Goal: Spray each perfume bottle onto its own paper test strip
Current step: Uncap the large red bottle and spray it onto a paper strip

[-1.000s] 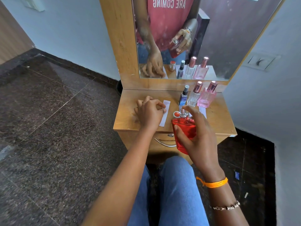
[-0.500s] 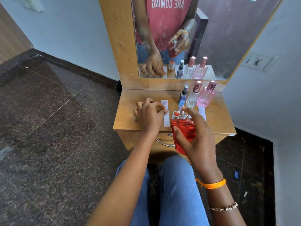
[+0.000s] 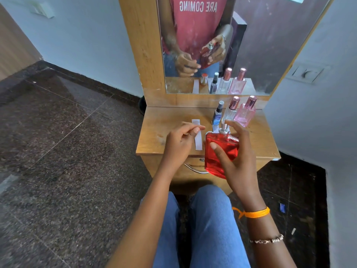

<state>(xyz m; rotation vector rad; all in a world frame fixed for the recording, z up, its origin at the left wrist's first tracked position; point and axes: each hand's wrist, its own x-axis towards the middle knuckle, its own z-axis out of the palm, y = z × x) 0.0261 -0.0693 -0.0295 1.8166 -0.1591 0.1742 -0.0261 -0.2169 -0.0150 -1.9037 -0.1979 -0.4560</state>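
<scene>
1. Nearest, your right hand grips the red perfume bottle upright, thumb across its front, fingers curled round its far side, a fingertip by the silver nozzle.
2. Just left, your left hand has its fingers loosely curled, fingertips touching the white test strip lying flat on the wooden table; whether they pinch it, you cannot tell.
3. Farther back, three capped bottles stand together: blue, clear, pink; behind them, the mirror.

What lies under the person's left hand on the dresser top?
A white paper test strip lies flat beneath the left hand, whose fingers cover its middle. Whether they touch it cannot be told.
</scene>
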